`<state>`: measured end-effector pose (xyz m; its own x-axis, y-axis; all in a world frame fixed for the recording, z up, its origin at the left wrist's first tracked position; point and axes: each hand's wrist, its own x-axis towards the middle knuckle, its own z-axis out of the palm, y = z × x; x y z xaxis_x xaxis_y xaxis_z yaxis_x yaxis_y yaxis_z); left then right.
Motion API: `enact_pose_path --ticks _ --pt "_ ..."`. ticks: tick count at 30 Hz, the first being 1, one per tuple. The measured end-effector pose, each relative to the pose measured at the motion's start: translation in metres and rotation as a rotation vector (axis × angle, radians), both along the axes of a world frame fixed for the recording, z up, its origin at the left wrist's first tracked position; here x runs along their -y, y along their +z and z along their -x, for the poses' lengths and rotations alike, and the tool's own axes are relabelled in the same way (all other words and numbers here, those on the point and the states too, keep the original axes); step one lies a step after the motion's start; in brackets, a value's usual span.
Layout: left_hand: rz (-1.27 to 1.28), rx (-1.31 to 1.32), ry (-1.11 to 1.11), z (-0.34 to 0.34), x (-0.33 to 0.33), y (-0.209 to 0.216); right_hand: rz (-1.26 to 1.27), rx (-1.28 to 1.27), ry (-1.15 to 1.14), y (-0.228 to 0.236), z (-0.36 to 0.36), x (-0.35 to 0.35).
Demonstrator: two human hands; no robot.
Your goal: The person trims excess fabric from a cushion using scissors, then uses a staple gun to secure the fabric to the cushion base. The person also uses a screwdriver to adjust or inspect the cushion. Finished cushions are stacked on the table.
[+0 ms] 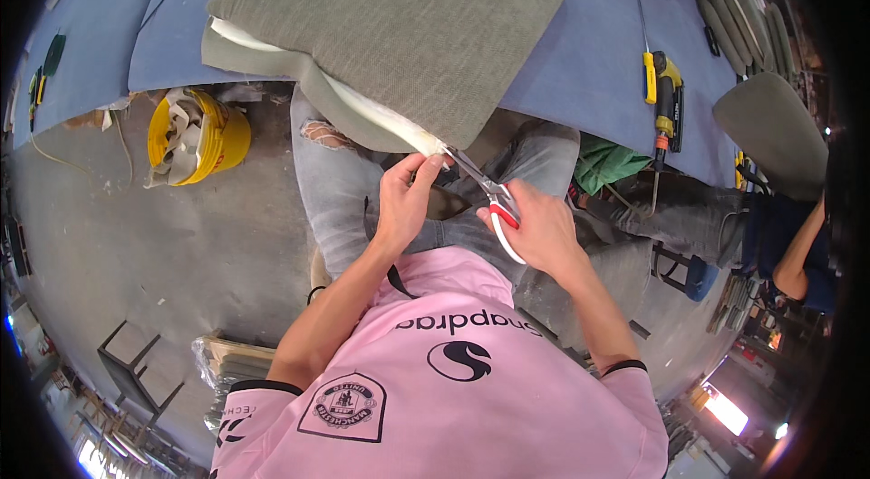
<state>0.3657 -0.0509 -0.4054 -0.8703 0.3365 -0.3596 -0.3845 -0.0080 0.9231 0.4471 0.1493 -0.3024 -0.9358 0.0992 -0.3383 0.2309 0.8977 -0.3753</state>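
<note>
A grey-green fabric seat cushion lies on the blue table and reaches over its near edge toward my lap. White padding shows along its open near seam. My left hand pinches the edge of the cover and padding at the near corner. In my right hand is a pair of scissors with red and white handles. Their blades point up and left and meet the cushion's corner just beside my left fingertips. Whether the blades are closed on the material is hard to make out.
The blue table holds a yellow screwdriver and a yellow-black power driver on the right. A yellow bucket of scraps stands on the floor at left. Another person's arm and a grey padded panel are far right.
</note>
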Motion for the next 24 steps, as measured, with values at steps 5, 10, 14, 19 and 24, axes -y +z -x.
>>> enact_pose_path --ticks 5,10,14,19,24 --pt "0.080 -0.030 -0.035 0.002 0.001 0.008 -0.005 -0.043 0.031 0.004 0.005 0.001" --pt "0.097 -0.097 -0.014 0.002 0.001 0.009 -0.038 -0.034 0.067 0.004 0.000 -0.001" --pt "-0.026 0.051 -0.038 -0.001 0.004 0.005 0.026 -0.018 0.042 0.008 -0.015 -0.018" --pt "-0.632 0.664 0.123 0.006 -0.015 0.023 0.249 0.129 -0.101 0.027 -0.020 -0.040" --pt "-0.738 0.632 0.232 0.000 -0.024 0.013 0.271 0.193 0.028 0.035 -0.011 -0.046"
